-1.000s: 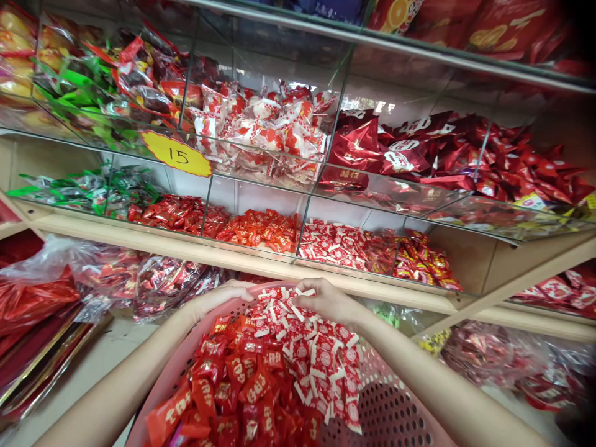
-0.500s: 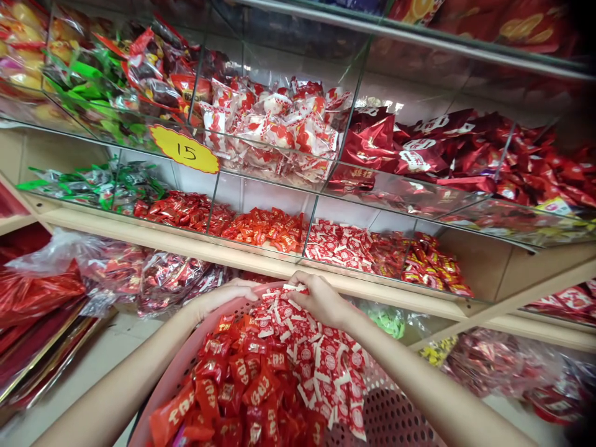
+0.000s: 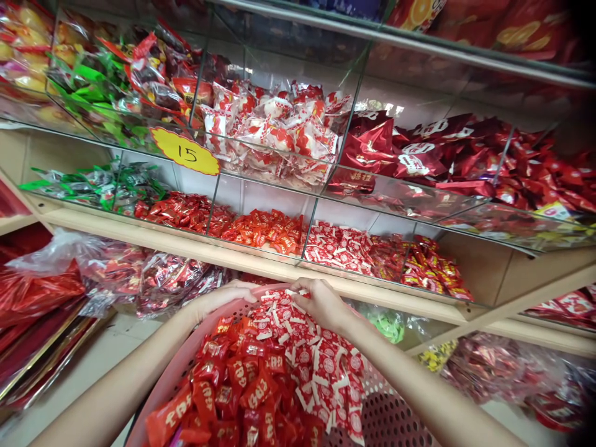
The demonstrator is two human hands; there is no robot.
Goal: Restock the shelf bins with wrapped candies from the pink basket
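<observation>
A round pink perforated plastic basket [image 3: 162,390] tilts below the shelves. Glossy red-wrapped candies [image 3: 242,382] fill its left and middle, with smaller red-and-white wrapped candies [image 3: 326,366] heaped beside them. My left hand [image 3: 223,299] is closed over the far left rim, its fingertips partly out of sight beyond the edge. On the far rim, my right hand [image 3: 321,303] has its fingers curled round the edge, the thumb inside against the red-and-white candies.
Glass-fronted shelf bins hold red-and-white candies [image 3: 338,245], orange-red candies [image 3: 267,230] and larger wrapped sweets [image 3: 279,133]. A yellow price tag [image 3: 185,151] reads 15. A wooden shelf edge [image 3: 372,288] lies just beyond the basket; bagged goods [image 3: 170,282] sit beneath.
The right hand's fingers have settled over the rim; a small wrapper seen at its fingertips before is no longer visible there. The left hand and basket have barely moved.
</observation>
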